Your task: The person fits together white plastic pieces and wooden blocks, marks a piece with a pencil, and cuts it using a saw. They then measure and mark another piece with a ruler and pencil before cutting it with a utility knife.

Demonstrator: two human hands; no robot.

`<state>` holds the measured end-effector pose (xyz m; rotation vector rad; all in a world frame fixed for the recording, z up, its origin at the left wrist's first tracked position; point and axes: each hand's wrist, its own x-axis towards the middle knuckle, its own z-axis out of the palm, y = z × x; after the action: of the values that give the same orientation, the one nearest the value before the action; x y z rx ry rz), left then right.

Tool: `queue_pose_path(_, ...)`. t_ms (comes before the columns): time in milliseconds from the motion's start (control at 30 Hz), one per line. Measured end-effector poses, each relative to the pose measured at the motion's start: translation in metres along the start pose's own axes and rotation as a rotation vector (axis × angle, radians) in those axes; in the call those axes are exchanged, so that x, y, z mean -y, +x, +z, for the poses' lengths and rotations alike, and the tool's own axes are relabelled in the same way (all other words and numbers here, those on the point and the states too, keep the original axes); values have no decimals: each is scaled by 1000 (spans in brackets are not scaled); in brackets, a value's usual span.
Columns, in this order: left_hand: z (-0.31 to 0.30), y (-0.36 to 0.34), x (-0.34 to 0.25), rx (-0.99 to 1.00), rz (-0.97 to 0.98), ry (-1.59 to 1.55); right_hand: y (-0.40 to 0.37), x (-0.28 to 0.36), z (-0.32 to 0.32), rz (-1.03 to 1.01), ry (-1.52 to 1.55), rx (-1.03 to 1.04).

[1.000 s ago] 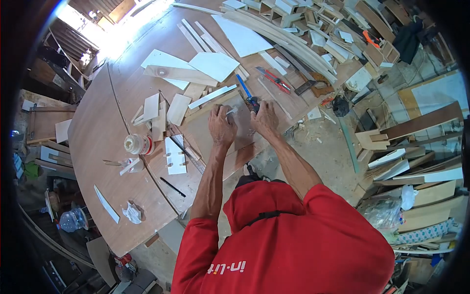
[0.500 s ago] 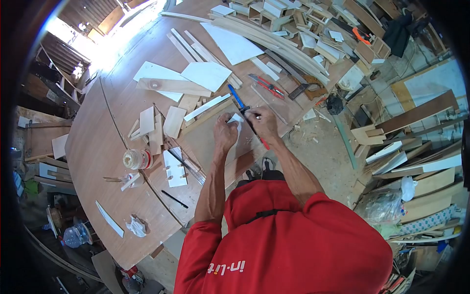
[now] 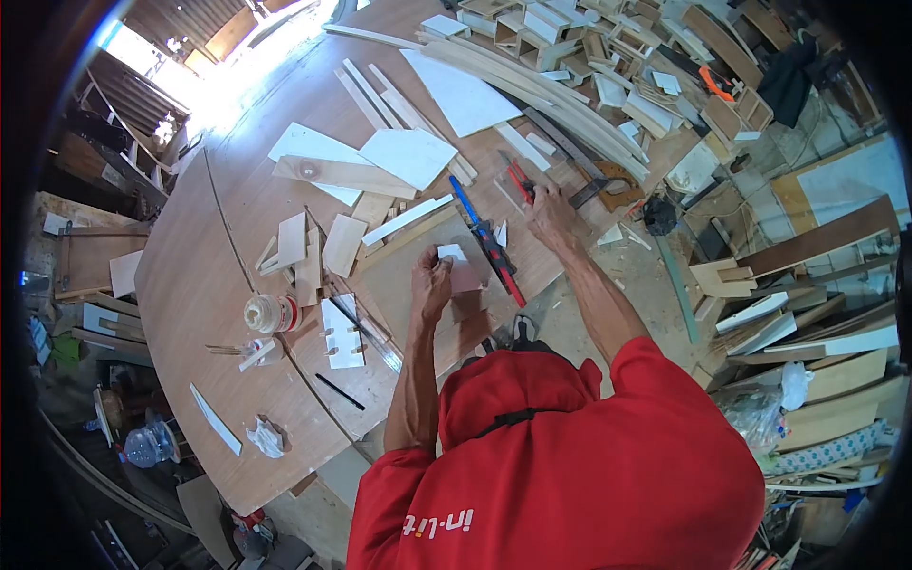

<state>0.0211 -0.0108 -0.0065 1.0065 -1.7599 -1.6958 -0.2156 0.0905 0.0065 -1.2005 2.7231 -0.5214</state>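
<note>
My left hand (image 3: 432, 283) is closed on the edge of a small white board (image 3: 461, 270), held over the near edge of the table. Farther right, my right hand (image 3: 554, 218) has its fingers around a slim red-handled tool (image 3: 519, 179); its exact kind is hard to make out. Between the hands lies a long blue-and-red tool (image 3: 487, 242) with a dark middle, touched by neither hand. A small white offcut (image 3: 502, 234) rests beside it.
On the table (image 3: 180, 313) are white boards (image 3: 408, 158), long wood strips (image 3: 532, 81), an opened jar (image 3: 271, 313), a black pen-like stick (image 3: 339, 390) and crumpled paper (image 3: 266, 437). A wooden-handled saw (image 3: 622, 188) lies right of my right hand. Wooden boxes (image 3: 546, 24) are heaped at the back.
My right hand has let go of the blue-and-red tool, now lying on the table, and moved right and away to the red-handled tool. My left hand has drawn the white board slightly nearer.
</note>
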Motion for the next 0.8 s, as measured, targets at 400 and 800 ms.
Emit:
queue_pose_path(400,5,6,0,-67,-38,-147,-57,32,14,33,61,-103)
queue_pose_path(800,18,9,-6,58,13,-400,-22,-14,-17,102,-143,126)
